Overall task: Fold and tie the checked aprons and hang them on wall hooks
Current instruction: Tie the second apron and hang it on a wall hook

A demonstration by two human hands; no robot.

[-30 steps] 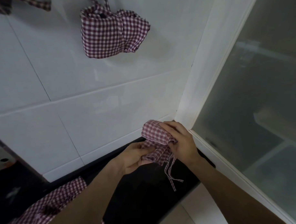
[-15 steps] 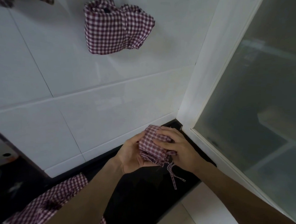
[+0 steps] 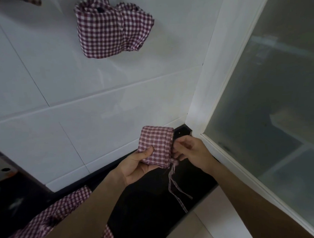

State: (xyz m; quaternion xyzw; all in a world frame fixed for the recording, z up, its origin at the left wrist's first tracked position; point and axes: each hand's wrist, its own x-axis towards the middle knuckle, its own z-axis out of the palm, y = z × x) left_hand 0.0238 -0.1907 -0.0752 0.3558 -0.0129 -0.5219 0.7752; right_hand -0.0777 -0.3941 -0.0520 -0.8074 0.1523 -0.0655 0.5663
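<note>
My left hand [image 3: 136, 164] now cups the bundle [image 3: 156, 145] from below, thumb pressed on its front face, and the bundle stands upright in my palm instead of lying rolled sideways between both hands as it did a second ago. My right hand [image 3: 191, 151] has come off the top of it and moved to the bundle's right edge, where its curled fingers pinch the ties [image 3: 174, 182] at the point where they leave the cloth. The loose ends hang down from the bundle over the dark worktop [image 3: 148, 204], not touching anything I can make out.

So I judge the folding finished and the tying begun: the roll is tight and square enough to hold its shape on one hand, which frees the other for the ties. They still need wrapping round the bundle and knotting, and I must keep my thumb down or the layers may spring open.

Above the bundle, on the tiled wall [image 3: 81, 107], one apron [image 3: 112, 29] already hangs tied. Below and left of the bundle, another apron [image 3: 54, 216] lies unfolded along the worktop under my left forearm, still to do.
</note>
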